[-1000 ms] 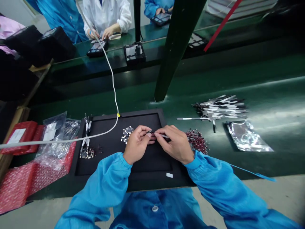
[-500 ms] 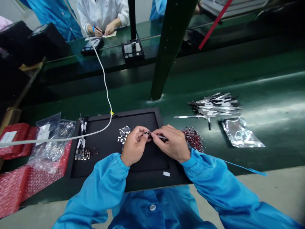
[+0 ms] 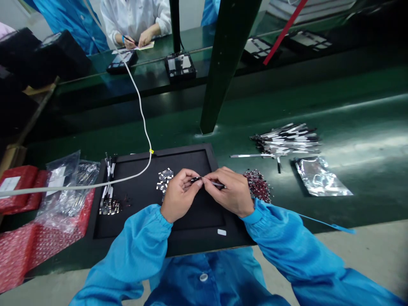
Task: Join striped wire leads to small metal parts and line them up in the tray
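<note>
Dark part [image 3: 195,179] — between left fingertips [image 3: 199,184]

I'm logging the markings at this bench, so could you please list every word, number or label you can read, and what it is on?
No text is readable:
White label on the red package: too blurred.
White paper at the clear bag: too blurred.
White sticker on the black tray: no writing discernible.
Yellow tag on the white cable: too small.

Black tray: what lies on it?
Small black-and-white pieces beside the left hand, pale strips along the left side, a white rectangle on the near rim. Both that hand and the right hand cover parts of the tray; anything beneath them is hidden.
</note>
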Available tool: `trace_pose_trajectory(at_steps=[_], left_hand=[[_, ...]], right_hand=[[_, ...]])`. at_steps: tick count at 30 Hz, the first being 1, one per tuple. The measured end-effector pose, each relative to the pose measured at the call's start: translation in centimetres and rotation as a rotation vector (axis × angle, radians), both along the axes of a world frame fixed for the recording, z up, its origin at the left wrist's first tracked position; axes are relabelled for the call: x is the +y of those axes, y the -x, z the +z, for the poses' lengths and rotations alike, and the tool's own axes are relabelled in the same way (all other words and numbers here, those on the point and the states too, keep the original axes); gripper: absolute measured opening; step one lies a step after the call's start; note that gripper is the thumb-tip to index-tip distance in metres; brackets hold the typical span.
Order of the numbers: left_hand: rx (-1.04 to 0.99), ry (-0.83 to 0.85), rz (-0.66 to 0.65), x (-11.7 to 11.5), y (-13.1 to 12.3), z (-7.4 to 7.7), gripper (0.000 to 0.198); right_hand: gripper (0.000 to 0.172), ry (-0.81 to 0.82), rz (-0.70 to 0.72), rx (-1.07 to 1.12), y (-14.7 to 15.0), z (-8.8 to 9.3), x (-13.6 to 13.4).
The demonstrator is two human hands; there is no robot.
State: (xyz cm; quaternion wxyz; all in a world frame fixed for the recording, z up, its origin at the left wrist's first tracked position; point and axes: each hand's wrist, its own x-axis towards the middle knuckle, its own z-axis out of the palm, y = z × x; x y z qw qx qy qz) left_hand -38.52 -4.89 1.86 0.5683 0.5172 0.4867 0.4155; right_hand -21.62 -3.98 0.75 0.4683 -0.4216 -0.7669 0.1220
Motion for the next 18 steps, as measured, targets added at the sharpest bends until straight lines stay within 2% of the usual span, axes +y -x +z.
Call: trace_pose_trajectory(at_steps=[9,18], left_hand=[[0.035,-0.064,0.024,-0.2,0.2,-0.4,0.015],[0.169,-0.156,0.024,-0.2,0.4,0.6,0.013]], right_hand=[[0.015,-0.016,0.046,0.006,-0.1,0.3,-0.1],[0.011,-0.044,0.087,0.036,-0.3,0.4,-0.1]])
